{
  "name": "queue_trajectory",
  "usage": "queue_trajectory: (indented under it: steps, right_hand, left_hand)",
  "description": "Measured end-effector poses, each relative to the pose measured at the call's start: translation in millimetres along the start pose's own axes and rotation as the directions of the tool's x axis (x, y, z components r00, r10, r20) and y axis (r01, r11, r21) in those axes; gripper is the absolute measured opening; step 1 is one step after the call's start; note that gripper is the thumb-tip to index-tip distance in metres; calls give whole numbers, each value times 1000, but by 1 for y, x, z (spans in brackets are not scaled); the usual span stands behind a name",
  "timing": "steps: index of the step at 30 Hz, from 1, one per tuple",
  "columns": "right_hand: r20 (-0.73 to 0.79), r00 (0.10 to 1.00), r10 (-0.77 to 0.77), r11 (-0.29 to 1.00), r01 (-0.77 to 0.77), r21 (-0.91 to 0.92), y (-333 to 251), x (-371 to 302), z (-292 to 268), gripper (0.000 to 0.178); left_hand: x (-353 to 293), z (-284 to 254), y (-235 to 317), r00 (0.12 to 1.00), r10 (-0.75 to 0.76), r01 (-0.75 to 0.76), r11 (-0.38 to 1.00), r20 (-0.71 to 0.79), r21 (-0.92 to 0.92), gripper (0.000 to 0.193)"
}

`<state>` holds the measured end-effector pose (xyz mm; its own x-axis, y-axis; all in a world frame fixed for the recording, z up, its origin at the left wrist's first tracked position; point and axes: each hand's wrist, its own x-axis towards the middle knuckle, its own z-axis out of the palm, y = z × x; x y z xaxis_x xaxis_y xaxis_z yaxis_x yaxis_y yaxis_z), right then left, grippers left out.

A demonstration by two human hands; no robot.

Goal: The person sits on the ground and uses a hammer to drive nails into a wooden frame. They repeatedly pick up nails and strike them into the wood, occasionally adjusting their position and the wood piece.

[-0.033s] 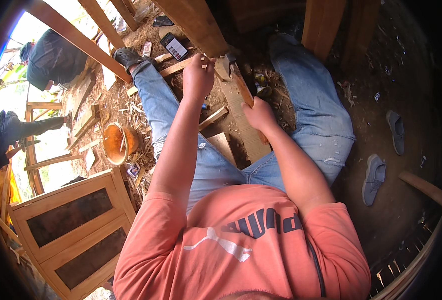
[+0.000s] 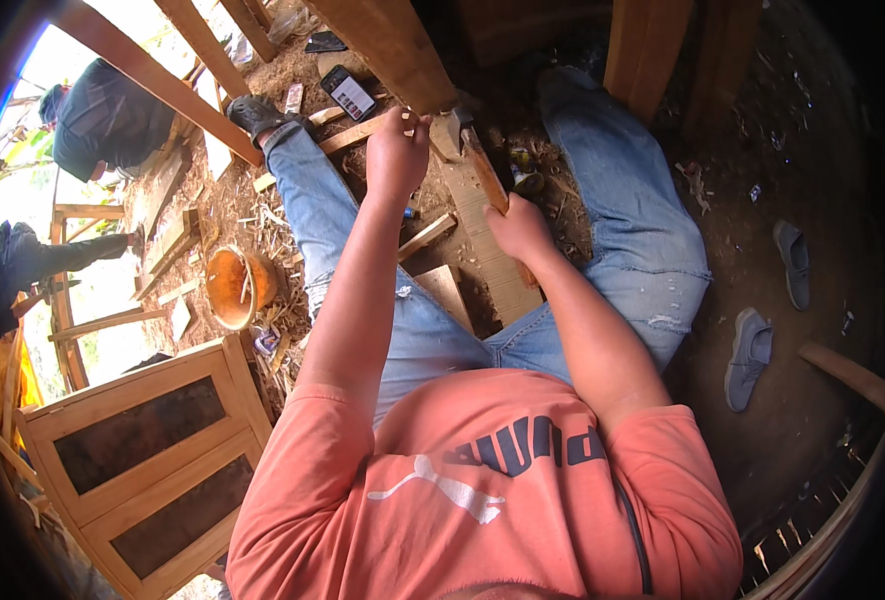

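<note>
My right hand (image 2: pixel 520 230) is wrapped round the wooden handle of a hammer (image 2: pixel 485 172). The grey metal head (image 2: pixel 460 116) points away from me, beside the lower end of a thick wooden post (image 2: pixel 387 50). Under the hammer, a long pale board (image 2: pixel 482 235) lies between my legs. My left hand (image 2: pixel 398 155) is closed, fingers pinched, just left of the hammer head and close to the post's end. What those fingers hold is too small to make out.
Wood offcuts (image 2: pixel 427 238) and shavings litter the ground. A phone (image 2: pixel 348 93) lies beyond my left hand. To the left are an orange bucket (image 2: pixel 237 285), a panelled wooden frame (image 2: pixel 152 450) and a bending person (image 2: pixel 112 115). Grey shoes (image 2: pixel 748 360) sit at right.
</note>
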<state>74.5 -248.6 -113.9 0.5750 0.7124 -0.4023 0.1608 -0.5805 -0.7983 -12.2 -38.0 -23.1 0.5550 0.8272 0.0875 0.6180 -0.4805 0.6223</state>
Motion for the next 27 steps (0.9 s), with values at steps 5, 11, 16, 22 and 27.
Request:
queue_trajectory:
  steps: [5,11,16,22,27]
  right_hand:
    - [4,999,50,999,-50,-8,12,8,5,45]
    - [-9,1000,26,999,-25,41,7,6,4,45]
    - [-24,999,-38,988,41,147,-5,1,1,45]
    - [-14,999,-37,984,39,174,-18,-12,8,43]
    - [-64,985,-159,985,163,56,-26,-17,4,40]
  left_hand:
    - [-7,1,1,998,59,-52,984,35,-172,24]
    - [-9,0,-6,988,149,-150,989,32,18,19]
    - [-8,3,-12,989,147,-148,988,27,40,17]
    - [-11,6,-13,988,155,-153,985,-21,84,17]
    - [-14,1,-15,989,146,-144,986,-21,78,16]
